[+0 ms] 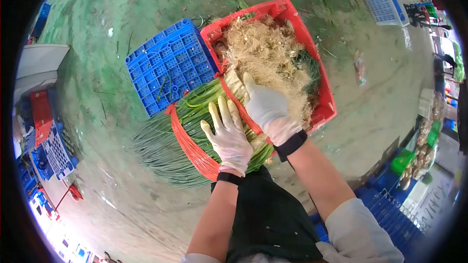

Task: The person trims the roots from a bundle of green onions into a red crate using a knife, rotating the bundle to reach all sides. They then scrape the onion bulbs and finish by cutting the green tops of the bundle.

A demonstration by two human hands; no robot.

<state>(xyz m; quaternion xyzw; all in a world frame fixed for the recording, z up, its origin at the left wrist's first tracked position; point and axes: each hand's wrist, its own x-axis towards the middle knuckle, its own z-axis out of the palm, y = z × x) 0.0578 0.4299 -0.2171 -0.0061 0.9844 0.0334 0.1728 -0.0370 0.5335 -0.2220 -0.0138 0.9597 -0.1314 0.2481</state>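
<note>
A worker's gloved left hand [229, 139] lies flat, fingers spread and gripping nothing, on the green stalks of a bundle of green onions [194, 109]. The right hand [269, 111], also gloved, presses palm-down with fingers extended on the pale stems just ahead of it. The bundle lies slantwise across the near rim of a red crate [292, 12], its tangled roots [263, 48] piled inside and its leaf tips fanned out over the floor [380, 117]. An orange strap [187, 141] crosses the stalks just beside the left hand. From where I stand, the work looks like steadying and squaring the bundle. It seems best done with both palms kept flat and the weight shared evenly, the right hand holding the stems against the crate's edge so they do not roll. Fingertips digging in would likely bruise the soft stalks. An upturned blue crate [168, 63] sits touching the red one on its far left side, with loose leaves scattered around it.
</note>
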